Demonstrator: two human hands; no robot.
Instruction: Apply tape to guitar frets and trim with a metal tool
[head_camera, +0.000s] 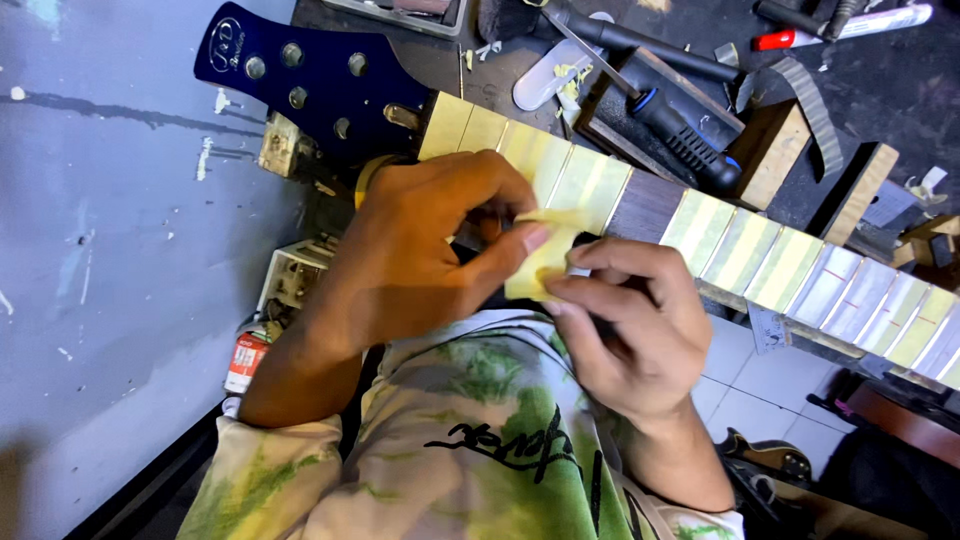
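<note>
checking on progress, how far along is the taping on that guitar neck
Most of the fretboard already wears yellow tape between the frets. One dark section is bare. The left hand and right hand together hold a tape piece beside that gap.

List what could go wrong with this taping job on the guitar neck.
1. The yellowish strip of masking tape, pinched between the left hand and right hand, may fold and stick to itself.
2. Laid crooked, it could cover a metal fret beside the one bare dark gap on the taped fretboard.

1 head-worn camera looks steeply down, close over the guitar neck (700, 235) and workbench (880, 90).
</note>
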